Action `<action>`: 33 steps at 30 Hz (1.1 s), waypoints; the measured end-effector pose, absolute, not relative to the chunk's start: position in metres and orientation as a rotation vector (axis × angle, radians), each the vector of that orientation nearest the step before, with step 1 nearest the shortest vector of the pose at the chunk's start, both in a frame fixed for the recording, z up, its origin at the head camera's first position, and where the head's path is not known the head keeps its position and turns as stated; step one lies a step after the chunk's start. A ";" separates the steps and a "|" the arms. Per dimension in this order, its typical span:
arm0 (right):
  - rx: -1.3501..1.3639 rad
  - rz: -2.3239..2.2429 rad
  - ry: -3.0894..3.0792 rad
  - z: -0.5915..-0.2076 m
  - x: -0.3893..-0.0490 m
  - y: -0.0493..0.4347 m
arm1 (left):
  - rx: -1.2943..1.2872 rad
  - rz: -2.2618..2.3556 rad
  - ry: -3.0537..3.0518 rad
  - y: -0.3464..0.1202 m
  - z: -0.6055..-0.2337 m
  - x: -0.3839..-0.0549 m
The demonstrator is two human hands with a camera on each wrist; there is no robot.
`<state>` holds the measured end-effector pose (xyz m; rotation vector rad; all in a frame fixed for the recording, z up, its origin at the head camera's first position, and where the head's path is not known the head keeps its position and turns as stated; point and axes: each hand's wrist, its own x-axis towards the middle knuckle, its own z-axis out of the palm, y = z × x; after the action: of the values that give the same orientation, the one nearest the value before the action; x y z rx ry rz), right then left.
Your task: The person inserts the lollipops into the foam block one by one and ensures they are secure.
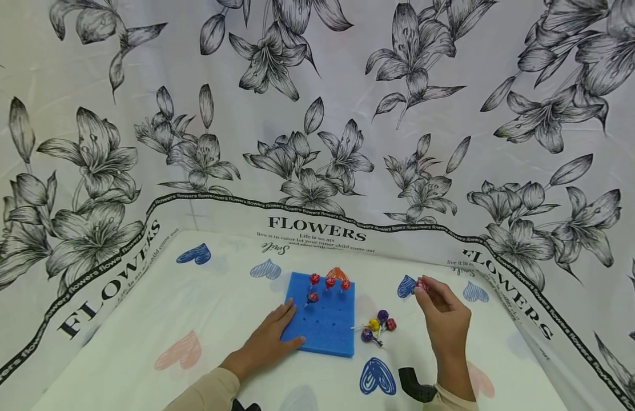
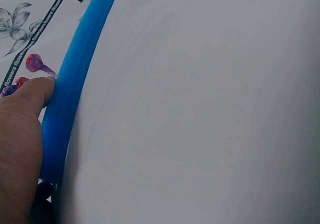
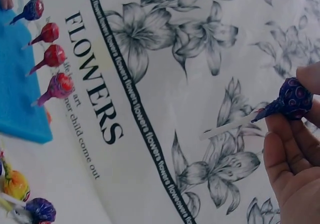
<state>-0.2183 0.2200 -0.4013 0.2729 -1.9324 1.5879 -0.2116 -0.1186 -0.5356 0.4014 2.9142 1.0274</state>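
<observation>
Floral cloth [image 1: 343, 97] fills the upper half of the head frame, w/ white heart-print tabletop [image 1: 225, 302] below. Blue foam block [image 1: 328, 341] sits just below centre. L hand [image 1: 268, 334], lower centre, rests on block's left edge, fingers fairly straight, thumb spread: grip wide. R hand [image 1: 448, 317], right of centre, is well apart from block, grip pinched. 4 standing lollipops [image 1: 330, 282] in block: 3 along far edge, 1 nearer, on left. 4 loose lollipops [image 1: 373, 324] lie b/w block & R hand. Held lollipop [image 3: 296, 98], R wrist view's right side: head b/w R thumb & fingers, stick pointing left, slightly down. Wrapper looks blue-purple there; too small in head view to be sure.
</observation>
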 end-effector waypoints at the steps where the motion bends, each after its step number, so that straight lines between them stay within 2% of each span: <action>1: 0.307 1.577 -1.928 -0.398 -0.218 0.218 | 0.405 1.025 2.917 -0.119 -0.536 -0.211; 8: 0.519 1.561 -1.873 -0.378 -0.221 0.204 | 0.417 1.032 2.929 -0.120 -0.537 -0.211; 21: 0.690 1.619 -1.765 -0.355 -0.221 0.180 | 0.430 1.030 2.928 -0.120 -0.538 -0.213; 33: 0.807 1.645 -1.755 -0.351 -0.226 0.151 | 0.423 1.044 2.916 -0.120 -0.537 -0.211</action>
<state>-0.2264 0.1509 -0.3514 0.8070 -1.7552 1.6453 -0.2108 -0.1203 -0.5366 0.4231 2.9159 1.0437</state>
